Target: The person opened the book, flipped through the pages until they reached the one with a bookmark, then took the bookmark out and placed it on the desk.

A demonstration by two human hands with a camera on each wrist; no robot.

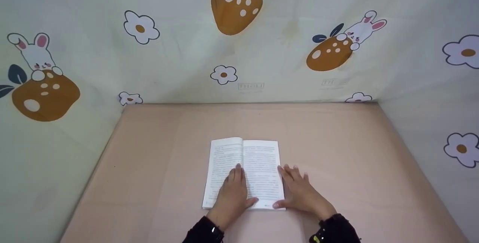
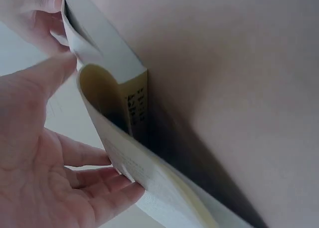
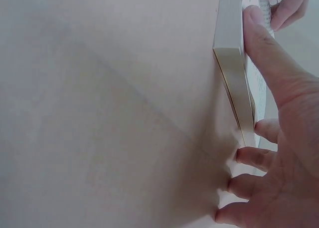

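An open paperback book (image 1: 262,164) lies face up, lines of print on both pages. My left hand (image 1: 233,196) rests along the inner side of the left page, its fingers straight by the center fold and the thumb across the lower right page. In the left wrist view, the book's yellowish spine (image 2: 137,106) bows away from the loose cover side under that hand. At the right edge, my right hand (image 1: 301,193) touches the lower corner with its thumb; the index fingertip meets the page edge. Its other fingers spread onto the table, as the right wrist view shows beside the page block (image 3: 229,26).
The book lies on a table with a pinkish-beige cover (image 1: 157,153). Behind it and at both sides rise pale cloth walls (image 1: 179,55) printed with rabbits, brown fruit and flowers. Dark sleeves (image 1: 206,231) cover the wrists.
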